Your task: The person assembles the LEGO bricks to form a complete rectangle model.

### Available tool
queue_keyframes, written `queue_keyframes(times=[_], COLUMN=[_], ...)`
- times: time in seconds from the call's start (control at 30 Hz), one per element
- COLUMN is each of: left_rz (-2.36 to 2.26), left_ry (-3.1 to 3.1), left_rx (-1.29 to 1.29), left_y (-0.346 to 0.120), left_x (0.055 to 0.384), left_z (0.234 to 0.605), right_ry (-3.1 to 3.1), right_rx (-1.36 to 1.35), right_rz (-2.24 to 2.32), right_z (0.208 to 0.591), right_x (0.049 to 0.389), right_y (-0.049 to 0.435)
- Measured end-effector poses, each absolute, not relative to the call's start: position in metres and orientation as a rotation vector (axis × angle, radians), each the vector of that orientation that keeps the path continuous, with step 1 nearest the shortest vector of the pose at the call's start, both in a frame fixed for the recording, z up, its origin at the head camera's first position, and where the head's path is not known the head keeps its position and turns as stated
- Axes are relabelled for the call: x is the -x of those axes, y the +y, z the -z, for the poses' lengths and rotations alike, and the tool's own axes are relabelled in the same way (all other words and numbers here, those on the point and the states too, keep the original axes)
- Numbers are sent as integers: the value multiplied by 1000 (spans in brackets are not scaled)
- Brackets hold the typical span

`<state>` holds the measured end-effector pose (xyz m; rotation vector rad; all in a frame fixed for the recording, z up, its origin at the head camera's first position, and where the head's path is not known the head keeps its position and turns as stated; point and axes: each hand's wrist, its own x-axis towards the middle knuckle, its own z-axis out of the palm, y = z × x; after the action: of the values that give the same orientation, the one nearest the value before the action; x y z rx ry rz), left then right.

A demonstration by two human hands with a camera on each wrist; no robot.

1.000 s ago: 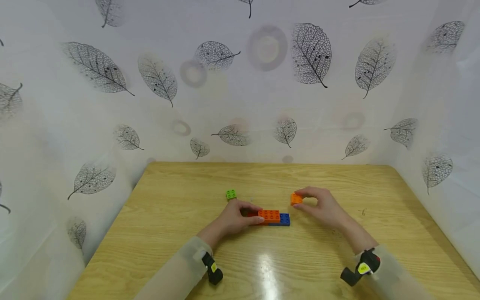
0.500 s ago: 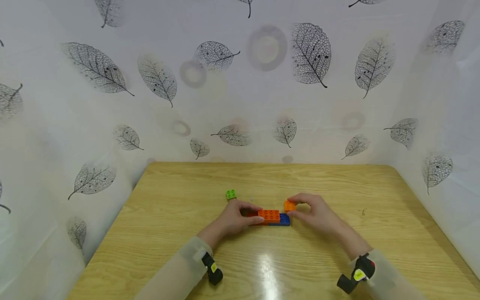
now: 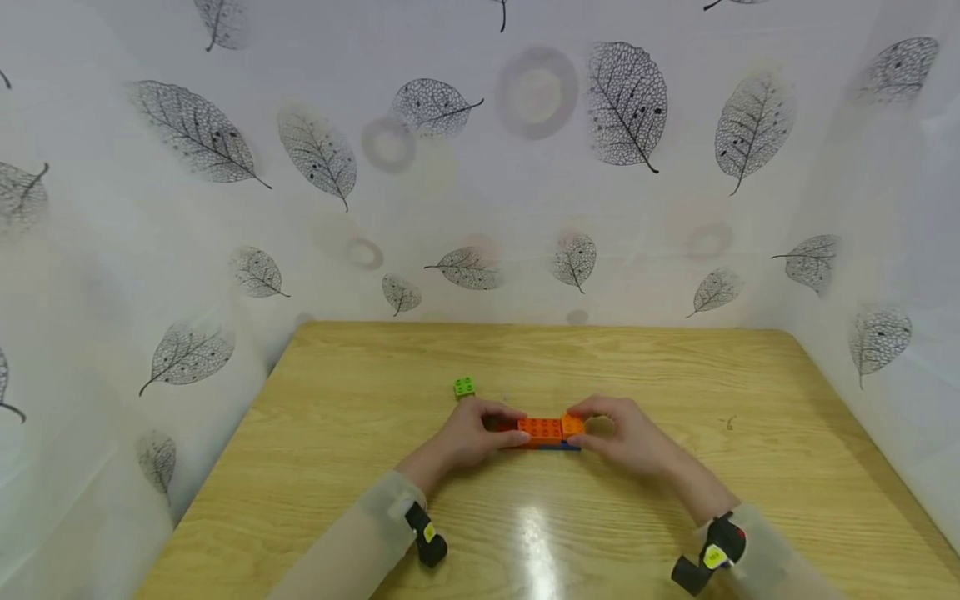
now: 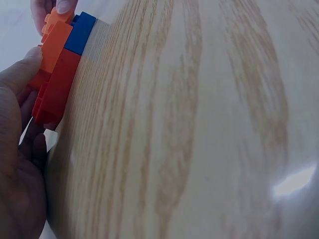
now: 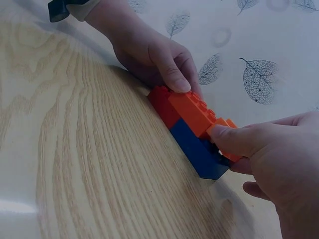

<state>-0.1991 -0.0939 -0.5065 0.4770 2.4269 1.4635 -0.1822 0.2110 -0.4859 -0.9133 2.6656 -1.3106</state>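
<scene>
A red brick [image 5: 160, 107] and a blue brick [image 5: 195, 152] stand end to end on the wooden table, bridged on top by a long orange-red brick [image 3: 540, 430]. My left hand [image 3: 474, 435] grips this stack at its left end, thumb on the near side of the long brick. At the other end, my right hand [image 3: 626, 437] pinches a small orange brick [image 3: 572, 426] between thumb and fingers. It is over the blue brick's free end, close beside the long brick; in the right wrist view it looks slightly tilted, with blue studs showing beneath.
A small green brick [image 3: 464, 387] lies on the table [image 3: 360, 367] behind my left hand. A white cloth with a leaf print [image 3: 626, 104] hangs behind the table and along both sides.
My right hand has brought the small orange brick left and toward me, from beside the stack to over the blue brick's end. The left hand keeps its grip in place.
</scene>
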Motion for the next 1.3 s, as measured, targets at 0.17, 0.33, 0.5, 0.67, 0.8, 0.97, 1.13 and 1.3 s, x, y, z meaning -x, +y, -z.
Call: queue_keyframes(times=[0.17,0.33,0.5,0.67,0.8,0.97,1.13,1.3], left_rz=[-1460,-1458,-1462,-1468,-1470,-1465,-1466,-1462], left_ry=[2428,2435,2438,2433,2434,2429,2431,2445], left_rx=[-475,-486,-489,-491,-493,-488,-487,-501], left_y=[-94,-94,-94,-94,-94,-95,-95,-95], left_x=[199,199,200,200,200,199,200,200], left_z=[505,506,507,508,509,509,509,509], right_ry=[2643,2616,2632,2659,2703,2743,2738,2721], right_rx=[889,853,864,916,981,1016,1049,1034], right_rz=[1297,1295,1270,1275,1231,1193,1252,1291], right_z=[488,487,485,485,488,492,495,495], right_x=[181,180,179,179,180,181,183,184], right_y=[210,210,208,206,203,201,199,199])
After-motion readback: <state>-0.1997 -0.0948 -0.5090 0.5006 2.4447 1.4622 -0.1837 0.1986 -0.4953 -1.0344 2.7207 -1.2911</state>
